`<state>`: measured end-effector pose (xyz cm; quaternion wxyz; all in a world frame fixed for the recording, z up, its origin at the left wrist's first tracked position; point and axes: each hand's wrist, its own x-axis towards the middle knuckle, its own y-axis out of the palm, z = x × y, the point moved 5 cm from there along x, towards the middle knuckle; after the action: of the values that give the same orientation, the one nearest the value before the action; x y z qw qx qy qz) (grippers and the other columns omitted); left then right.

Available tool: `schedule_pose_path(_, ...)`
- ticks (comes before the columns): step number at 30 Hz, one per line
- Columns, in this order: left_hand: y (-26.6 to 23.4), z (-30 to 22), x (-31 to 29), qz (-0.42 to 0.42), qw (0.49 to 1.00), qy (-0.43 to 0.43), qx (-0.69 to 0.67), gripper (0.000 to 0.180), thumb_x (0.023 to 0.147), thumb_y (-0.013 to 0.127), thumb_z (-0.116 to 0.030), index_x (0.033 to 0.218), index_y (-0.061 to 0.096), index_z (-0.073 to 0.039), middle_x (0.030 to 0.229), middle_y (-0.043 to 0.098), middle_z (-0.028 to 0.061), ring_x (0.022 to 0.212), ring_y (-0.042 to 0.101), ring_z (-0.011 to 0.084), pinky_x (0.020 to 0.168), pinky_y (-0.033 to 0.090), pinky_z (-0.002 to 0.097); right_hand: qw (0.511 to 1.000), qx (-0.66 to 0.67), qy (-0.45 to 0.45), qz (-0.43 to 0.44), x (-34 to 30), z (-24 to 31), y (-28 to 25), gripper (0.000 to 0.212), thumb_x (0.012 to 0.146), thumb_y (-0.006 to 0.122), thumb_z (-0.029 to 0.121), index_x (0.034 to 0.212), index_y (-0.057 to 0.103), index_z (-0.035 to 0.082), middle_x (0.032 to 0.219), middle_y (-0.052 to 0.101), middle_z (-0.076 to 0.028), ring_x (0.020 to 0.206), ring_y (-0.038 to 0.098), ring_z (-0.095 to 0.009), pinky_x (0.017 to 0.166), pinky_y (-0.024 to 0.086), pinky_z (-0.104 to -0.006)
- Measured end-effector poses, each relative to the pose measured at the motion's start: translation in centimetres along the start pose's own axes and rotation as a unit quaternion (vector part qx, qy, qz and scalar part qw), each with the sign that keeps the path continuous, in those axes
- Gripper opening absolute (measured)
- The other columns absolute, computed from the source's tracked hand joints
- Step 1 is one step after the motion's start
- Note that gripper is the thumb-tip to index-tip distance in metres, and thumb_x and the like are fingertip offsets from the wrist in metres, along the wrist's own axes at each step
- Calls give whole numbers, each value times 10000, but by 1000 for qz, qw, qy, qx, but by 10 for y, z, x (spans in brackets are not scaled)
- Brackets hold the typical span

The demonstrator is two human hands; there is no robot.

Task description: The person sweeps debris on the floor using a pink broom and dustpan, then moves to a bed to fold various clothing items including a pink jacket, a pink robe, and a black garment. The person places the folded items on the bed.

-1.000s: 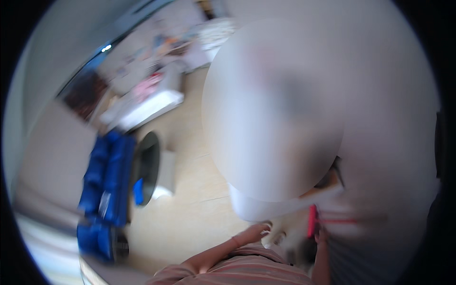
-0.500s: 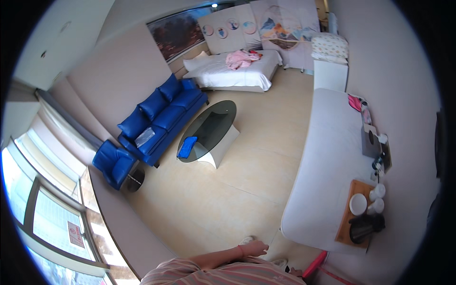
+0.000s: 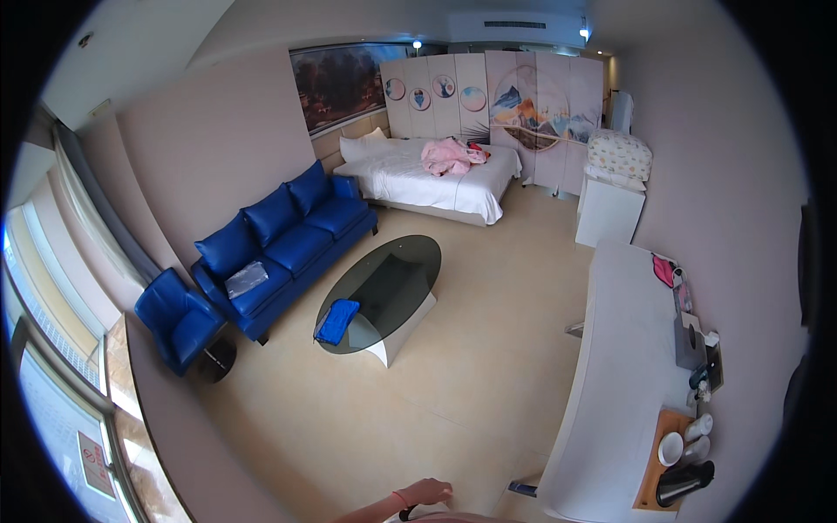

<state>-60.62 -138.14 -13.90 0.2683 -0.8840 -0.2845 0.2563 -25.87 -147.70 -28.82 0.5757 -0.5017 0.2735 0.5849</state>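
Note:
My left hand, with a thin red band on its wrist, is low in the picture, in front of my body. Its fingers curl in loosely, and nothing shows in them. The tiled floor lies beyond it, and the long white table stands to its right. No part of my right hand can be made out. A small dark thing shows beneath my left wrist at the lower edge; I cannot tell what it is.
An oval glass coffee table bears a blue folded item. Left are a blue sofa and armchair. A white bed stands far off. The white table holds a wooden tray with cups and a dark kettle.
The view has tilted up, with more of the far wall showing. My right hand and the pinkish-red thing beside it have left the picture. My left hand sits lower.

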Motion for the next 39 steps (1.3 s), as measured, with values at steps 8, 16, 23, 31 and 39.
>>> schedule_pose_path(8, -102, 92, 8, -9, 993, -117, -17, 407, 925, 504, -469, 1137, 588, -131, 1001, 678, 129, 953, 627, 343, 823, 490, 436, 999, 14, -32, 22, 46, 118, 17, 498, 892, 559, 484, 1034, 635, 12, 863, 692, -78, 645, 624, -204, 634, 486, -335)
schedule_pose_path(16, -194, 114, 133, -43, 995, -87, -39, 379, 933, 498, -445, 1104, 599, -123, 1027, 679, 97, 962, 628, 316, 831, 494, 406, 999, -18, 12, 50, 134, 234, -19, 545, 878, 570, 525, 1094, 626, 28, 912, 696, -72, 697, 636, -220, 705, 492, -352)
schedule_pose_path(23, -188, 304, 203, -113, 984, -132, 49, 355, 910, 488, -432, 1089, 628, -160, 1039, 680, 77, 963, 636, 287, 844, 490, 398, 984, -75, 28, 157, 241, 357, -18, 591, 866, 579, 561, 1146, 619, 42, 956, 700, -67, 742, 647, -234, 767, 497, -367)
schedule_pose_path(31, -208, 378, 214, 40, 906, -410, -97, 194, 773, 598, -251, 925, 665, -151, 898, 674, 51, 807, 630, 272, 717, 517, 376, 958, 66, -85, 268, 254, 614, -65, 706, 903, 348, 694, 1391, 440, 193, 1380, 494, -25, 1207, 460, -200, 993, 336, -472)
schedule_pose_path(39, -314, 451, 325, -48, 869, -444, -213, 175, 782, 605, -238, 924, 660, -153, 864, 672, 33, 727, 618, 256, 647, 511, 382, 966, -22, -75, 248, 348, 718, -106, 767, 867, 452, 688, 1426, 402, 166, 1403, 476, -59, 1312, 389, -277, 1069, 276, -514)
